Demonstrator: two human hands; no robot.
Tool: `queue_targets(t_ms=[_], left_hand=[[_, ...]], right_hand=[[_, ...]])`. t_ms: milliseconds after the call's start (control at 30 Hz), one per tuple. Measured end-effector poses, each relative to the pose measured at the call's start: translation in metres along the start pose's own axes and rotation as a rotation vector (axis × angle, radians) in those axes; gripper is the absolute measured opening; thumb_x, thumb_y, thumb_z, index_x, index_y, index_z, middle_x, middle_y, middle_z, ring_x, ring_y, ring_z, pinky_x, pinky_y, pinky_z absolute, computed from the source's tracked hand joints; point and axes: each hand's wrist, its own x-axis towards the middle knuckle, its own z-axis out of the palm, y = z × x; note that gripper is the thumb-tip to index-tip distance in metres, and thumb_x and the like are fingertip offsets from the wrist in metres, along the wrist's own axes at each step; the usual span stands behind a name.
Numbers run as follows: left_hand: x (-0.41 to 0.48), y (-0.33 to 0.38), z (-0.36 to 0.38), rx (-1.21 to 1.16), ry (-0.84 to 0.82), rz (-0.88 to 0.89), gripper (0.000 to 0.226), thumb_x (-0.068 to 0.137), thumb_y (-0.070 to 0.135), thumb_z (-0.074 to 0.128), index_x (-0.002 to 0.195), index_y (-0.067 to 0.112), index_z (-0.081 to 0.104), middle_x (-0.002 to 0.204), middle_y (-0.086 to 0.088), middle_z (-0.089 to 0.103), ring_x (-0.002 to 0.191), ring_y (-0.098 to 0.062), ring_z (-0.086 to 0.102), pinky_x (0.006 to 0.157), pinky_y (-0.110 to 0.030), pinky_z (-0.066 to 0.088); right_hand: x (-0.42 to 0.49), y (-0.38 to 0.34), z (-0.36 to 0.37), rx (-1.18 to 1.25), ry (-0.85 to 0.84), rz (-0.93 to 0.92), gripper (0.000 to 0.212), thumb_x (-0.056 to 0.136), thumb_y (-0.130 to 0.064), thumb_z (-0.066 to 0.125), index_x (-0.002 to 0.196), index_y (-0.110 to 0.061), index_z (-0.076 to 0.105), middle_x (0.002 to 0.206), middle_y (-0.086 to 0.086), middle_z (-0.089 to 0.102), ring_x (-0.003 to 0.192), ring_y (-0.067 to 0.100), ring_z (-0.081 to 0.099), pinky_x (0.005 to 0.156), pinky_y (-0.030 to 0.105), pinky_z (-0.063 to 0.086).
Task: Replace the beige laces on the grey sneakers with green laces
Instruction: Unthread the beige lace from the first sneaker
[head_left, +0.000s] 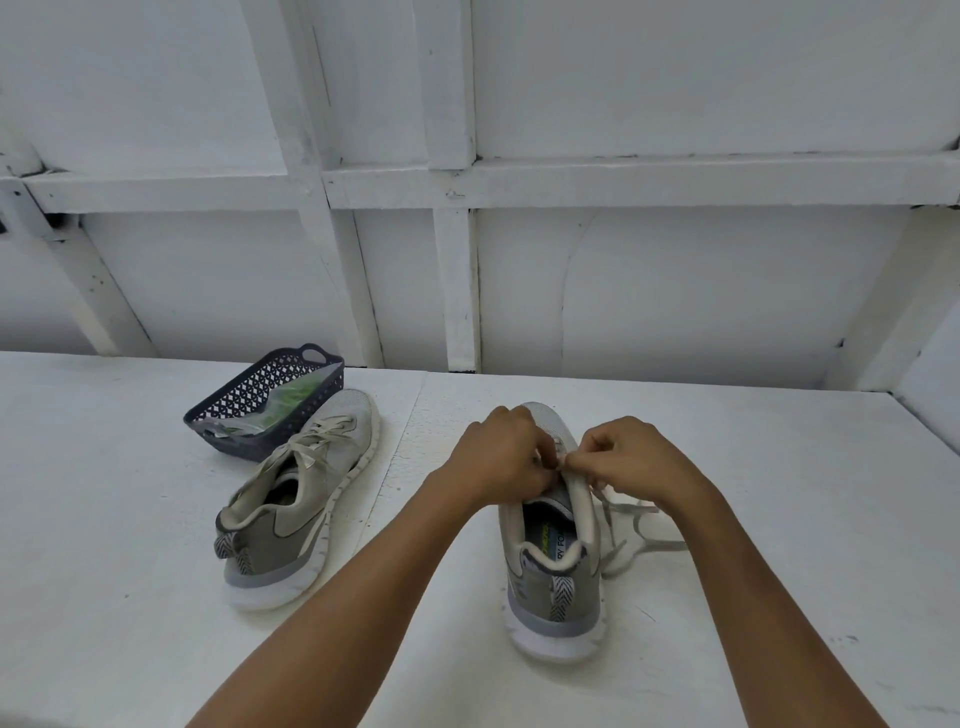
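Note:
Two grey sneakers stand on the white table. The right sneaker (553, 566) points away from me, heel near. Over its tongue my left hand (501, 454) and my right hand (631, 457) meet, fingers curled, each pinching the beige lace (636, 525). A loose length of that lace trails off the shoe's right side onto the table. The left sneaker (298, 499) stands apart to the left, still laced in beige with a tied bow. Green laces (298, 397) in a clear bag lie inside the dark basket (236, 400).
The dark plastic basket stands just behind the left sneaker's toe. A white panelled wall (519, 260) rises at the table's far edge. The white tabletop (130, 519) stretches wide to both sides.

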Motion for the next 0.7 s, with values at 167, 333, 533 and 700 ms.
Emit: queue_targets(t_ms=[167, 333, 533, 700], left_hand=[[0.005, 0.002, 0.005, 0.039, 0.055, 0.02, 0.018, 0.09, 0.032, 0.062, 0.103, 0.026, 0.074, 0.116, -0.002, 0.059, 0.11, -0.023, 0.052, 0.083, -0.035, 0.043], [0.006, -0.006, 0.004, -0.189, 0.257, -0.097, 0.012, 0.087, 0.023, 0.064, 0.092, 0.015, 0.07, 0.104, -0.002, 0.065, 0.098, -0.021, 0.058, 0.086, -0.039, 0.049], [0.004, -0.012, -0.006, -1.047, 0.335, -0.352, 0.013, 0.087, 0.003, 0.059, 0.075, 0.001, 0.055, 0.08, -0.014, 0.073, 0.081, -0.024, 0.071, 0.078, -0.033, 0.055], [0.002, -0.012, 0.003, -0.854, 0.118, -0.247, 0.014, 0.09, 0.01, 0.059, 0.078, 0.015, 0.053, 0.07, 0.002, 0.061, 0.072, -0.016, 0.059, 0.072, -0.032, 0.046]], right_hand=[[0.003, 0.003, 0.0, 0.048, -0.041, 0.05, 0.023, 0.083, -0.027, 0.07, 0.065, -0.013, 0.07, 0.07, 0.011, 0.072, 0.074, 0.026, 0.071, 0.063, 0.028, 0.051], [0.003, 0.009, 0.006, 0.163, 0.001, 0.088, 0.026, 0.08, -0.038, 0.076, 0.094, -0.021, 0.061, 0.09, 0.003, 0.067, 0.077, 0.017, 0.062, 0.066, 0.033, 0.049], [0.002, 0.005, 0.004, 0.188, -0.055, 0.071, 0.01, 0.084, -0.027, 0.073, 0.077, -0.021, 0.073, 0.087, 0.003, 0.071, 0.077, 0.016, 0.059, 0.068, 0.03, 0.045], [0.008, 0.005, 0.004, 0.153, -0.071, 0.079, 0.015, 0.082, -0.025, 0.075, 0.067, -0.022, 0.077, 0.063, -0.002, 0.063, 0.062, 0.012, 0.051, 0.059, 0.025, 0.04]])
